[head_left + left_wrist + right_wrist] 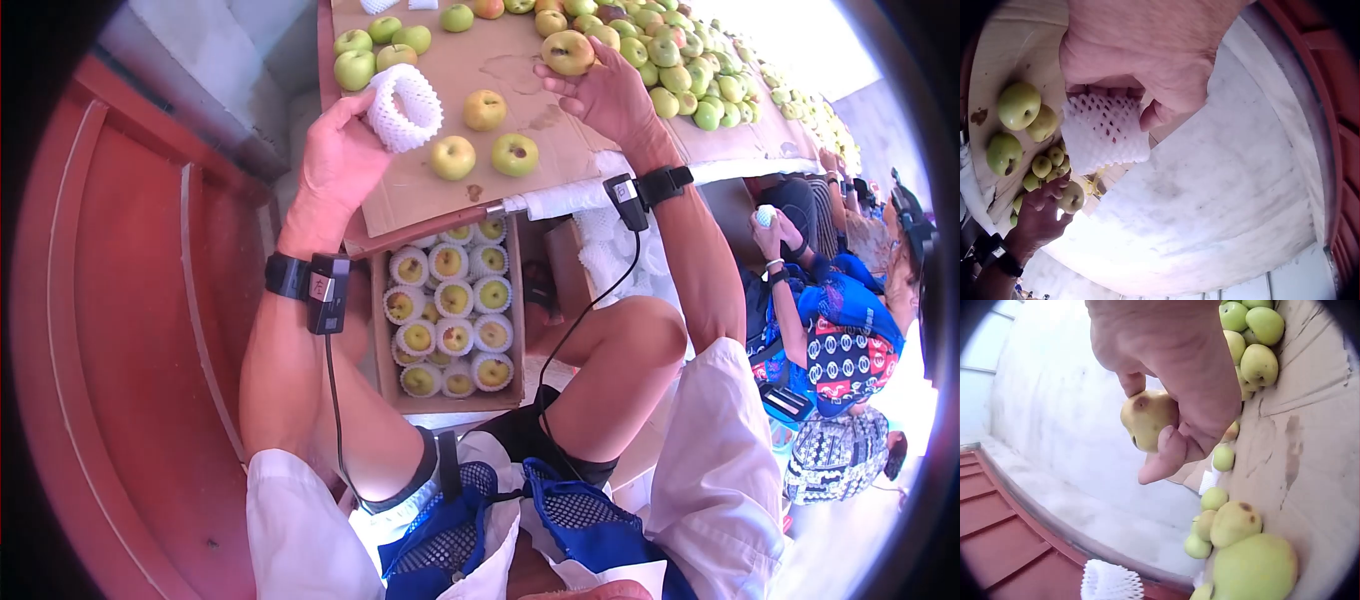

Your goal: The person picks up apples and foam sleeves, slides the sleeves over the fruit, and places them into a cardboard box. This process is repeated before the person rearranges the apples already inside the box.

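Note:
My left hand [338, 170] pinches a white foam net sleeve [388, 118] between thumb and fingers, above the cardboard-covered table [400, 205]. In the left wrist view the foam net sleeve [1105, 137] hangs below the curled fingers, its mesh stretched. My right hand [618, 105] grips a yellowish apple [568, 54] in its fingertips over the table's far side. A brown spot shows on this apple [1155, 415] in the right wrist view, with thumb and fingers round it. Between the hands, three loose apples lie on the cardboard, one of them a green apple [515, 155] with a dark blemish.
Below the table edge, a carton [450, 404] holds rows of apples in foam nets. A large apple pile [690, 75] covers the back right, and several green apples [355, 70] sit back left. A red door [130, 300] stands at left; other people [850, 330] sit at right.

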